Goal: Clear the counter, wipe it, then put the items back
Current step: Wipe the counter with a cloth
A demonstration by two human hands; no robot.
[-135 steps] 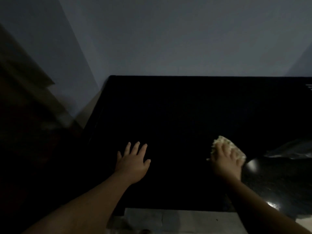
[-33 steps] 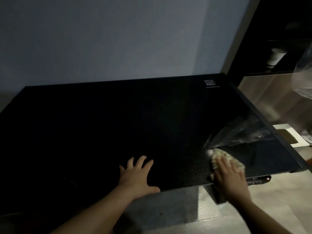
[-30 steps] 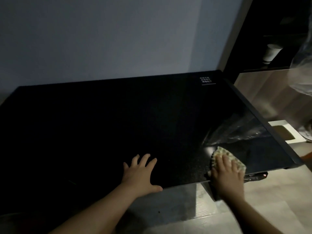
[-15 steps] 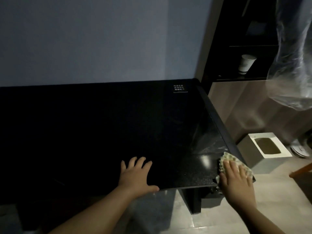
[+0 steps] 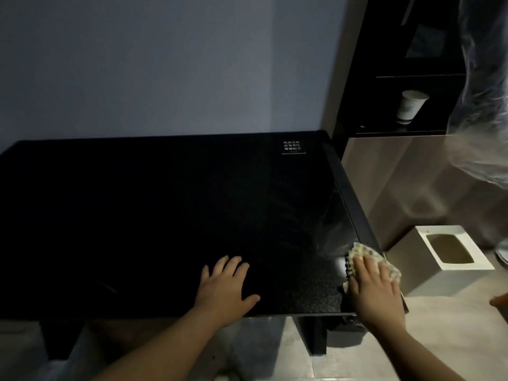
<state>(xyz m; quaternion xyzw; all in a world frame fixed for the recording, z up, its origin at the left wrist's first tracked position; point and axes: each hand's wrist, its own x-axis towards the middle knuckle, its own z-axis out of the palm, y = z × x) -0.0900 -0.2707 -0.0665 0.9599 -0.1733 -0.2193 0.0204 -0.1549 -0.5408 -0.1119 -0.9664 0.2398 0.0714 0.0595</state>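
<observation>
- Tabletop [image 5: 165,215]: black and glossy; missed streaks could hide in this dim light.
- Left hand [image 5: 224,290]: flat, fingers spread, at the 6 o'clock edge.
- Right hand [image 5: 375,292]: flat, pressing the cloth [image 5: 365,254] at the 4 o'clock corner.
- Cloth: at the very edge; one more push might drop it.

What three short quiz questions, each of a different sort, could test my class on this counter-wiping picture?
1. True or false: the left hand lies flat on the black counter.
2. Which presses the cloth at the counter's near right corner? A the left hand, B the right hand.
3. Fill in: the paper cup stands on a dark ____.
Key: 1 true; 2 B; 3 shelf.
</observation>
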